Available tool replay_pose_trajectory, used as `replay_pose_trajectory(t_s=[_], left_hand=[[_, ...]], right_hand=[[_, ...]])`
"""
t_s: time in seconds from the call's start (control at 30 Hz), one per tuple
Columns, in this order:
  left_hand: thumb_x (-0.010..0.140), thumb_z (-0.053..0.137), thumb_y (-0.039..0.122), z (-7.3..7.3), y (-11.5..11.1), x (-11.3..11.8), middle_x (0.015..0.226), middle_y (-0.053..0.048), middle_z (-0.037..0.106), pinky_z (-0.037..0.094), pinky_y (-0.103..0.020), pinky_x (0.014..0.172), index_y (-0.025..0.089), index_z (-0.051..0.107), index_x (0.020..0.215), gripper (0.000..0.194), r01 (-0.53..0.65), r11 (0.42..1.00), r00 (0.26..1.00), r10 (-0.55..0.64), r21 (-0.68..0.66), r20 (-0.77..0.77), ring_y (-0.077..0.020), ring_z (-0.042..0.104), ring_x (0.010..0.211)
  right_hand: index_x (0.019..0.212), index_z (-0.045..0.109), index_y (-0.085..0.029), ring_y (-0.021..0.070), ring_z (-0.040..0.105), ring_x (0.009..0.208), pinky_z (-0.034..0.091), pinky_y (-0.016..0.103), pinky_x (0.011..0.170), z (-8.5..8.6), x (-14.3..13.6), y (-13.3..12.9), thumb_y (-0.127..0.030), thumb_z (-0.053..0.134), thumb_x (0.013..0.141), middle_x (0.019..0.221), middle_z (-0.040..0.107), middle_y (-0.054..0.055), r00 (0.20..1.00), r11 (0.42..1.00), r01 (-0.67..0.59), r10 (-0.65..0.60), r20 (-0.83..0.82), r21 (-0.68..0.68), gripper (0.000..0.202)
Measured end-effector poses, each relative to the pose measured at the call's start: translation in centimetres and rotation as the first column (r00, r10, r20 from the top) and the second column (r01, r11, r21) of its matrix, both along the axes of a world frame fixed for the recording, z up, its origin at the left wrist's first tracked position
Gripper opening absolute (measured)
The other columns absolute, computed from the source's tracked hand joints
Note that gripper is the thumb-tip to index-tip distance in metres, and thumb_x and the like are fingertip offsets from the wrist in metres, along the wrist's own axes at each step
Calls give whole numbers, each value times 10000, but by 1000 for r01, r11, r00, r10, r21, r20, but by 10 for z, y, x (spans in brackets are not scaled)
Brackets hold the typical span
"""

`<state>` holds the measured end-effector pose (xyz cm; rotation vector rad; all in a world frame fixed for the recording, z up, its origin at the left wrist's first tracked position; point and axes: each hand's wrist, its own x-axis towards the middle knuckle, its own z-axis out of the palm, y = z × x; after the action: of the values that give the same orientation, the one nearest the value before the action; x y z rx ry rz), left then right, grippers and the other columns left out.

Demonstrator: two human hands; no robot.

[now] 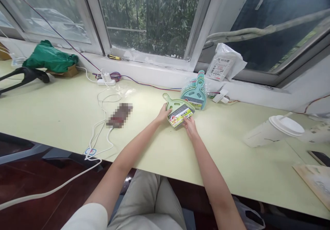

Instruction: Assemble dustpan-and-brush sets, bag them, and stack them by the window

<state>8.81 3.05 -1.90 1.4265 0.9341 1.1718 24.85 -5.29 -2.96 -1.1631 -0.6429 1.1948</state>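
Observation:
A light green dustpan [177,103] with a grey-bristled brush and a printed label is held over the table, its looped handle pointing up and left. My left hand [163,113] grips its left edge, thumb on the front. At the lower right edge, by the label, my right hand [190,126] has its fingers closed on the same dustpan. Just behind stands a stack of similar dustpans [197,91], blue-green at the front, partly in clear plastic wrap. The held dustpan overlaps the stack's lower left in view.
A white lidded cup [273,130] leans at the right, near a phone [319,157]. White cables [94,137] and a blurred-out object [120,115] lie left. A power strip [106,82], a green bag [48,56] and a wrapped packet [223,63] are along the window side.

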Motion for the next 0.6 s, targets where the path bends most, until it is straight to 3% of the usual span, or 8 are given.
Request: replay_pose_trajectory(t_s=[0.1,0.17,0.27,0.33,0.4,0.47,0.53,0.6], left_hand=[[824,542,297,-11,-1,-9,1107,-105,640,443,-334,919,135,577,1087,310,-180,983,982,182,-25,53,-205,585,1019],[863,465,336,-14,3,-24,1034,-96,659,452,-322,886,138,607,1009,285,-290,954,956,293,-72,32,-195,597,968],[888,397,356,-14,6,-37,1027,-88,667,450,-314,879,150,622,999,324,-382,923,924,383,-49,3,-188,600,966],[890,385,338,-12,3,-37,1076,-91,662,439,-323,904,154,621,1049,340,-407,913,913,407,8,8,-192,593,1009],[892,386,328,-8,-5,-30,1145,-97,647,423,-336,943,151,610,1114,362,-392,917,920,393,65,11,-198,577,1071],[895,403,338,-3,-18,-18,1206,-101,626,405,-344,981,146,599,1165,385,-324,936,945,327,138,3,-202,559,1123],[895,432,364,4,-34,-6,1235,-102,617,404,-346,994,140,591,1200,411,-190,957,979,203,219,-36,-209,556,1141],[898,444,400,10,-50,4,1234,-105,621,422,-350,979,137,585,1224,442,-57,958,990,89,280,-105,-219,574,1121]], right_hand=[[868,598,-117,192,702,644,599,287,588,3,21,1,-227,673,786,669,699,70,995,981,-47,63,81,-187,156],[874,592,-111,171,691,597,589,262,565,5,41,1,-265,587,857,624,683,57,990,980,124,-112,85,-154,155],[917,589,-123,146,692,630,573,234,580,8,72,-2,-367,374,952,630,679,49,921,919,391,-390,27,-59,327],[879,613,-120,160,687,621,553,236,544,10,80,-6,-443,357,940,624,676,71,941,938,336,-329,78,-86,416],[804,639,-118,165,655,538,510,243,486,14,72,-10,-503,430,891,619,669,85,952,973,204,-172,255,-106,446],[798,657,-131,150,616,497,483,257,499,18,47,-14,-533,467,858,683,676,80,847,989,149,-124,517,-7,448],[919,663,-180,160,634,628,499,295,643,24,15,-18,-529,468,858,877,691,75,621,973,107,-227,750,206,405],[1014,639,-201,212,619,891,471,338,796,28,-11,-22,-514,477,864,1054,650,98,390,941,27,-320,863,337,383]])
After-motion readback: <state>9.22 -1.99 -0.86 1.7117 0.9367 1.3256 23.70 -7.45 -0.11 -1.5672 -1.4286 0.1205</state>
